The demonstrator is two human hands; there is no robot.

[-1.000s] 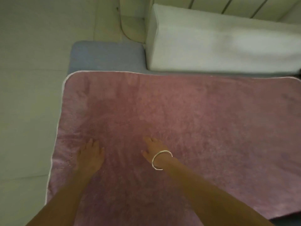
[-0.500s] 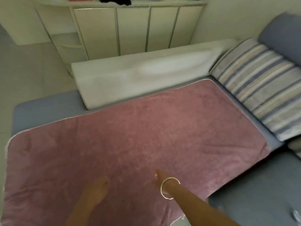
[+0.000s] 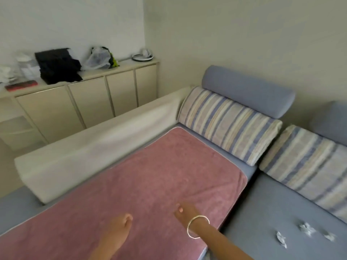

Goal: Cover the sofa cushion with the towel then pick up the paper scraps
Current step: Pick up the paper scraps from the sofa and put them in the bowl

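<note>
A dusty-pink towel (image 3: 154,181) lies spread flat over the blue sofa cushion (image 3: 250,170), whose edge shows along the towel's right side. My left hand (image 3: 120,228) hovers over the towel's near part, fingers loosely curled, holding nothing. My right hand (image 3: 185,210), with a thin bangle on the wrist, is just above the towel near its right edge, fingers relaxed and empty. Three crumpled white paper scraps (image 3: 307,228) lie on the neighbouring blue seat at the lower right.
A white bolster (image 3: 90,156) runs along the towel's far side. Two striped back pillows (image 3: 229,124) lean against blue headrests (image 3: 247,91). Beyond stands a cream cabinet (image 3: 90,102) with black clothes, bags and small items on top.
The view has lifted and swung right, bringing the pillows, cabinet top and paper scraps into sight. Both hands have come off the towel's surface and drifted rightward.
</note>
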